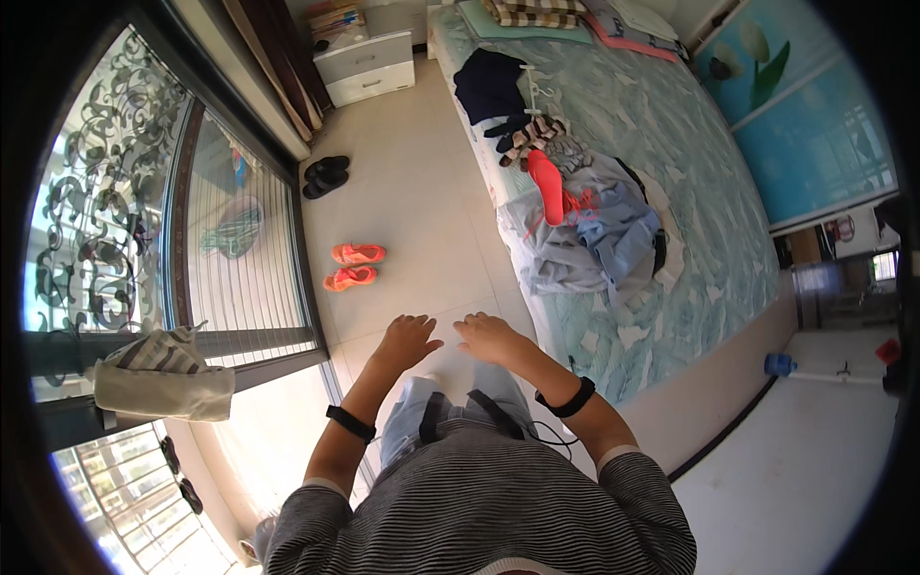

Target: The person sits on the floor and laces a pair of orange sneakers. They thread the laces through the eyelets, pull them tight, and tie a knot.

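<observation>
Both hands are held out in front of my body, above the tiled floor, with nothing in them. My left hand (408, 343) is palm down, its thumb apart from the slightly bent fingers. My right hand (489, 338) mirrors it a short way off, fingers loosely bent and thumb apart. Beyond the left hand, a pair of orange-red shoes (351, 278) rests on the floor. To the right, a heap of clothes lies on the bed (719, 287), with a light blue denim garment (618, 233), red insoles (548, 188) and red laces (578, 203) on top.
Black slippers (327, 177) lie near the sliding glass door (248, 237). A cloth (165, 392) hangs on the door frame at left. A white drawer cabinet (370, 72) stands at the back. Dark clothing (491, 86) and a white hanger (534, 90) lie on the bed's far part.
</observation>
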`<state>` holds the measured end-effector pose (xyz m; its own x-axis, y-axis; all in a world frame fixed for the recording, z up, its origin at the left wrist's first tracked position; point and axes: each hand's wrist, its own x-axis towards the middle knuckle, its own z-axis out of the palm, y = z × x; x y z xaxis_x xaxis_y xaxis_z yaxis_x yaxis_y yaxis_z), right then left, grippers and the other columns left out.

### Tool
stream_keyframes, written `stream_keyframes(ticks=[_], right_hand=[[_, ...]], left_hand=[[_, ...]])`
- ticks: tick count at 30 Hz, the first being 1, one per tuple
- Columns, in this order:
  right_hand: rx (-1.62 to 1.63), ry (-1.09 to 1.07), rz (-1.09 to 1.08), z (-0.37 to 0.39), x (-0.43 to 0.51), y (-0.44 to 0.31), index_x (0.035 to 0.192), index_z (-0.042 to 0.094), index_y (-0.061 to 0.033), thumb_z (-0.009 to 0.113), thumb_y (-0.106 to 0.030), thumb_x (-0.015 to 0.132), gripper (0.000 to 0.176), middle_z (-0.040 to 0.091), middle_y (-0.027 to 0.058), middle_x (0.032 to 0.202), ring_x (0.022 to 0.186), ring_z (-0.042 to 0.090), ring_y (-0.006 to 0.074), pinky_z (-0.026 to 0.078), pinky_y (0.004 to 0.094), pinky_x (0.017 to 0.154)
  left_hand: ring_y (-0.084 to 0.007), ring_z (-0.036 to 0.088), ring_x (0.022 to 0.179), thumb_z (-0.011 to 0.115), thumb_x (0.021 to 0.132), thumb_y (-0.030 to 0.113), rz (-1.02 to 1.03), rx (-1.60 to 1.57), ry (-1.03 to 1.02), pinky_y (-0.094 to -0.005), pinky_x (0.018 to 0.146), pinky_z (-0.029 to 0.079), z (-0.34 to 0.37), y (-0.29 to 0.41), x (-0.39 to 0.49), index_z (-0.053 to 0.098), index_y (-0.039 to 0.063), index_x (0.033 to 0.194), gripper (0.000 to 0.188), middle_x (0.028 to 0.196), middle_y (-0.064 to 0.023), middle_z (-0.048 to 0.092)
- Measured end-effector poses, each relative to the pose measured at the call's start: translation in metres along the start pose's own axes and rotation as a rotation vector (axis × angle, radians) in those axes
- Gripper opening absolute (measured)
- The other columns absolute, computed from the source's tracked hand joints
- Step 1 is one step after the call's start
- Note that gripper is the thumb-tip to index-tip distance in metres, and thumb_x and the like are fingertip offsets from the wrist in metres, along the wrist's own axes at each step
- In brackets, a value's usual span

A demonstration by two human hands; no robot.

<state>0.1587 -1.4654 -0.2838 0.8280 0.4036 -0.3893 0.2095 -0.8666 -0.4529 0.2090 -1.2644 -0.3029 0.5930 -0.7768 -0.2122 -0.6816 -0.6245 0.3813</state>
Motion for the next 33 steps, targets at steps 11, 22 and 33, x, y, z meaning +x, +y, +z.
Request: stream_keyframes(ticks=[11,22,33], right_hand=[[-0.08,-0.467,-0.286,-0.01,0.135,0.009,0.11,0.058,-0.0014,0.062,-0.028,0.083,0.038,0.06,0.0174,0.111,0.107,0.056,0.0336,0.047,0.0415,0.089],[0.114,-0.309,-0.297,0.066,0.287,0.054,0.111,0.059,-0.0012,0.061,-0.024,0.083,0.036,0.056,0.0173,0.116,0.108,0.054,0.0333,0.044,0.0405,0.092],[-0.092,-0.463,-0.132,0.182,0.439,0.125,0.112,0.061,-0.0114,0.065,-0.02,0.078,0.036,0.054,0.0144,0.116,0.11,0.05,0.0333,0.045,0.0405,0.092]], left_hand=[[-0.0349,0.058,0.103,0.063,0.083,0.036,-0.497,-0.273,0.16,-0.0419,0.09,0.046,0.035,-0.016,0.001,0.051,0.005,0.123,0.052,0.12,-0.0167,0.057],[-0.0308,0.052,0.11,0.067,0.079,0.017,-0.808,-0.362,0.636,-0.0402,0.092,0.043,0.061,-0.134,0.006,0.037,0.006,0.136,0.065,0.127,-0.0141,0.051],[-0.0299,0.051,0.113,0.068,0.079,0.022,-1.168,-0.5,0.475,-0.0406,0.094,0.041,0.19,-0.22,0.034,0.037,0.008,0.136,0.066,0.138,-0.013,0.041]])
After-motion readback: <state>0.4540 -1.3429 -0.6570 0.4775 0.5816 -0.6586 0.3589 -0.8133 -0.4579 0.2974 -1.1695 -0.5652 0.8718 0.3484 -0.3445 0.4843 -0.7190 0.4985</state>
